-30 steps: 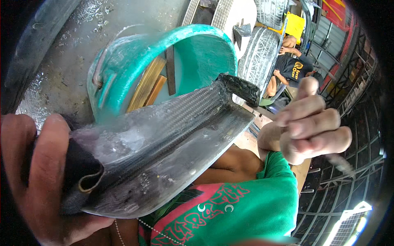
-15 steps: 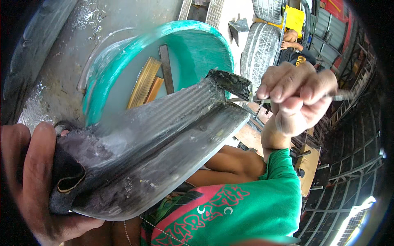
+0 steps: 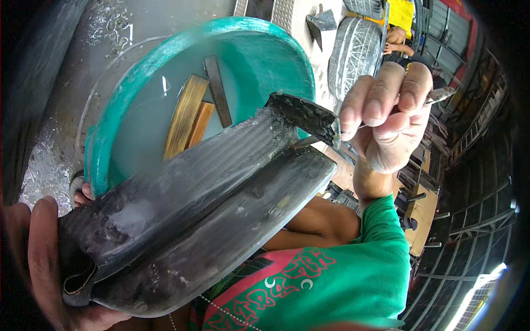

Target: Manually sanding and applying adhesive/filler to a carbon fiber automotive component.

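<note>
My left hand (image 3: 44,248) grips the near end of a long, dark grey channel-shaped part (image 3: 210,193) with a woven-looking, scuffed surface. A black folded strip (image 3: 80,276) lies at that end by my fingers. In my right hand (image 3: 386,116), pinched between thumb and fingers, is a thin metal tool (image 3: 441,95) with a flattened, stained end. Its other end reaches into the part's upraised far end, where a slim length shows in the gap. The part is held tilted over the near rim of a green tub (image 3: 301,60).
Cloudy water in the tub holds two wooden blocks (image 3: 185,118) and a dark flat bar (image 3: 217,91). The floor (image 3: 61,138) at left is wet. Tyres (image 3: 353,58) and a dark scraper-like piece (image 3: 321,23) lie beyond the tub. Another person (image 3: 397,41) is at the upper right.
The near end of the part and my left hand have moved slightly left and down. My right hand has turned and shifted a little left, with the tool still in it.
</note>
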Tool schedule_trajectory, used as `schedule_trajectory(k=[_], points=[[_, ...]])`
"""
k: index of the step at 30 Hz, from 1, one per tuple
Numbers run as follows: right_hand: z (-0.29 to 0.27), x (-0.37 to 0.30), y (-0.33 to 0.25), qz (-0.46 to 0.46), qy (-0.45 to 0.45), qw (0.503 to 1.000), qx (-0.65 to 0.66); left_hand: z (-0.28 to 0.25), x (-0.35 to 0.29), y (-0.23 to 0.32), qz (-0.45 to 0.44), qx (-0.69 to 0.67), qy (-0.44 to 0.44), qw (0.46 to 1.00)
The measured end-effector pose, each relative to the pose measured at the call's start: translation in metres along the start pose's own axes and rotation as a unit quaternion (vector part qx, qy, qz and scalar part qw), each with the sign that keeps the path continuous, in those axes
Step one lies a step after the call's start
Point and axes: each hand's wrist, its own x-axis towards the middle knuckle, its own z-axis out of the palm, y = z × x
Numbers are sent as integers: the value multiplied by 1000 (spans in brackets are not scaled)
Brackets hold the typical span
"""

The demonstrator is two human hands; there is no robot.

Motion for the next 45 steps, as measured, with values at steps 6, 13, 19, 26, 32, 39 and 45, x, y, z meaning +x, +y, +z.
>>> schedule_trajectory(k=[6,13,19,26,32,39,45], points=[[8,-1,-1,-18,18,997,-79,15,3,-5,9,-49,57,997],[2,-19,1,-230,-132,955,-133,0,-2,19,-42,46,29,998],[0,-26,12,-193,-116,968,-107,-16,43,9,-68,-6,-110,992],[-8,-12,-23,-86,36,994,-62,39,-1,7,-54,-234,119,963],[-2,3,-26,-89,-131,888,-433,13,20,19,-13,-174,94,980],[-5,26,2,83,-116,974,-176,2,21,16,-18,-129,101,986],[-4,59,3,56,-313,905,-282,-2,29,-8,102,-71,106,987]])
